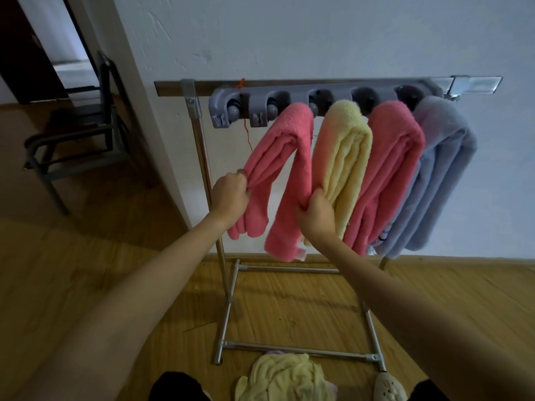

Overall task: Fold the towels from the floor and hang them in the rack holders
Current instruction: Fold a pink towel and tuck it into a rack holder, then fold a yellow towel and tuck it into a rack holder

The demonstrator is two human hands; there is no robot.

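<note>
Hands tug one pink towel (285, 169) straight, mid-frame on the grey holder rack (304, 99). Left hand (230, 195) and right hand (317, 215) curl tight around its ends. Yellow towel (285, 377) waits on the floor, bottom middle.

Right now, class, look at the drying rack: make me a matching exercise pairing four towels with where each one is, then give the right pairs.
Things:
1. leftmost pink towel
2. folded yellow towel
3. lilac towel
4. crumpled yellow towel

Places:
A. on the floor by the rack's base
B. at the right end of the holder strip
C. gripped by both hands
D. hanging between two pink towels

Pairs: 1-C, 2-D, 3-B, 4-A. The left hand and right hand each hold one hanging side of towel 1.
</note>
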